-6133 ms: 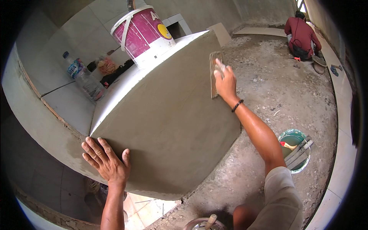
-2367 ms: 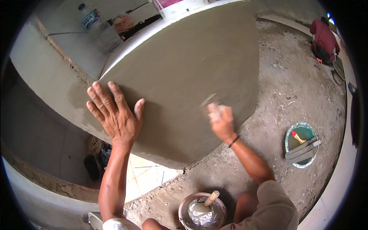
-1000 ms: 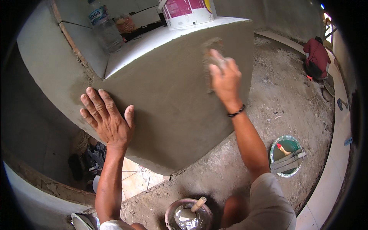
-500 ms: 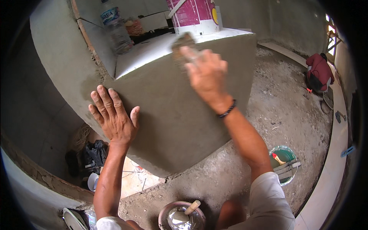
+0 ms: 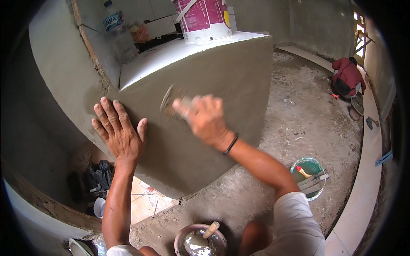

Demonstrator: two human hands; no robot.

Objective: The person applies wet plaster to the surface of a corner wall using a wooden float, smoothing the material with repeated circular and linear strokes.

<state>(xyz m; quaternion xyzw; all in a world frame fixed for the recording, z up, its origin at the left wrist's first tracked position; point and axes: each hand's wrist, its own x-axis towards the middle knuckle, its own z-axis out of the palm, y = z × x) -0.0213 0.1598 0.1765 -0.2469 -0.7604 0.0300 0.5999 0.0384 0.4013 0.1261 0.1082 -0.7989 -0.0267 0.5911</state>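
Observation:
My left hand lies flat with spread fingers on the grey plastered side of a raised block. To its right, my right hand is closed round a flat, brownish-grey hand tool, its thin edge towards the plaster. Motion blur hides whether this is a trowel or a brush. A dark bracelet circles my right wrist. Below, by my knees, sits a round bowl with wet grey mix and a wooden-handled tool in it.
A purple and white bucket and a plastic bottle stand on the white top. A green bucket holds a red-and-yellow brush and grey bars. A co-worker in a dark red top crouches far right. A black bag lies lower left.
My right hand has swept down and left across the plaster with the tool, from near the top edge to mid-surface. My left hand stays pressed on the plaster. The whole view shifts slightly.

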